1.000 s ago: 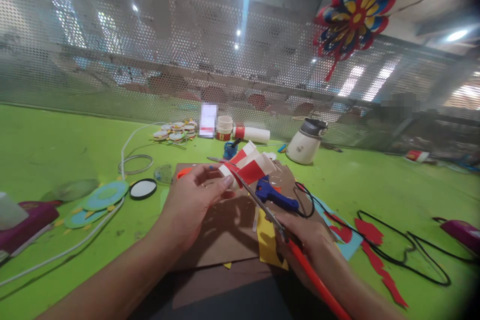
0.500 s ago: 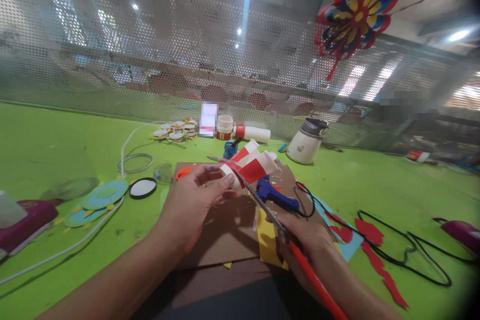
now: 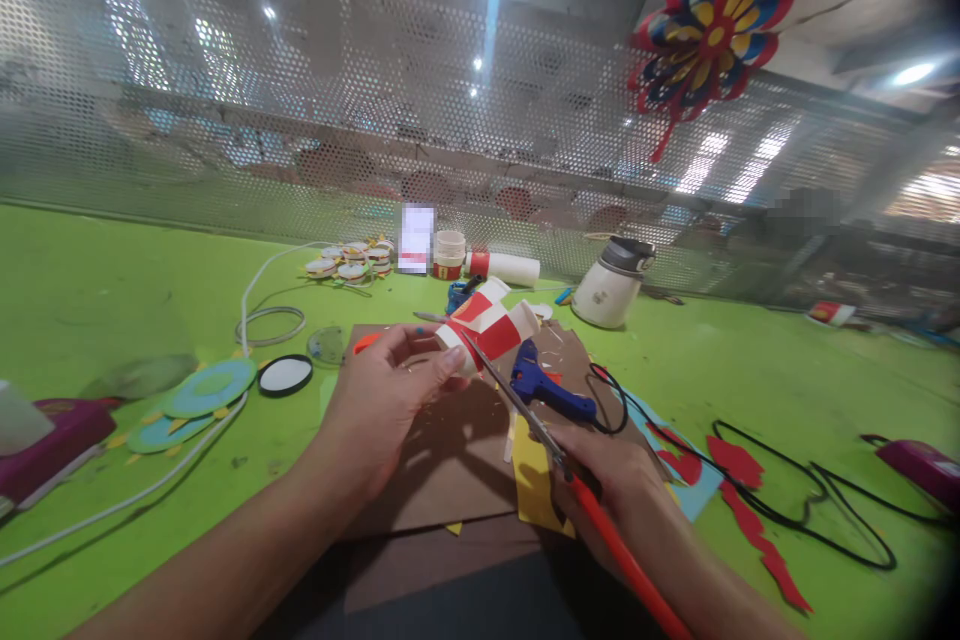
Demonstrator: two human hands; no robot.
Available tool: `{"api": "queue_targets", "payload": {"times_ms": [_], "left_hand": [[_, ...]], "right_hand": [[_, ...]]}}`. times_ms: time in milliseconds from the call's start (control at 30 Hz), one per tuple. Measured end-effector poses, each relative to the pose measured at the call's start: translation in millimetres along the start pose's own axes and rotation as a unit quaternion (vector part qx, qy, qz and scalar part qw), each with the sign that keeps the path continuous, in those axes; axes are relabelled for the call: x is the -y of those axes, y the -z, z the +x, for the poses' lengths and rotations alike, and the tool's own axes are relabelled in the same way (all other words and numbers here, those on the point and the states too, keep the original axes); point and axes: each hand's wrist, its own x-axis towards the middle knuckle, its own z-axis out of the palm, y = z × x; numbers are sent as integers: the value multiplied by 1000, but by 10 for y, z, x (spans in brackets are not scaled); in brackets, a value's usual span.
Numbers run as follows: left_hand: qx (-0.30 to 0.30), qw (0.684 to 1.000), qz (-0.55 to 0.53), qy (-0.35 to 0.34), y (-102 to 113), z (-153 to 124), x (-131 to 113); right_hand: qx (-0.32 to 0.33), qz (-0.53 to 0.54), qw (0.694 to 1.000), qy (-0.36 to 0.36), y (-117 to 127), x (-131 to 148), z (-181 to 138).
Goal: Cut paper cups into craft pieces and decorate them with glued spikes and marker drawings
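Note:
My left hand grips a red-and-white paper cup whose side is slit into flaps that spread apart. The thumb presses on its near part. In my right hand is a pair of scissors with red handles, its blades reaching up and left to the cup. The blade tips lie against the cup between two flaps. Below the cup is a brown cardboard sheet. Just right of the cup rests a blue glue gun, with a yellow paper piece near my right hand.
A white kettle-like jug, a stack of paper cups and a lit phone stand at the back. Black cable and red scraps lie right. Left are a round black-rimmed disc and blue paper rings.
The cup has shifted slightly left, and its flaps have turned a little. The scissors' blades have moved slightly left with it. Both hands keep their hold.

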Motion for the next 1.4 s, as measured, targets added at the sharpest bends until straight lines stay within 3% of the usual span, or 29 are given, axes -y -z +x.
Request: {"api": "queue_targets", "payload": {"times_ms": [200,467,667,767,967,1400], "left_hand": [[1,991,121,-56,35,-3,-29],[-4,990,118,-73,-14,-67,-62],[-1,989,129,-79,4,-59,-40],[7,991,114,-66,9,-47,-22],[-6,1000,-16,-21,-4,1,-11],[-9,1000,10,-5,-29,-34,-40]], "right_hand": [[13,11,1000,24,55,13,48],[-8,-42,999,8,-38,-112,-46],[9,-16,1000,-5,18,21,-40],[7,-19,1000,-22,31,70,-45],[7,-21,1000,-14,-2,-19,-46],[10,-11,1000,13,0,-70,-23]]}}
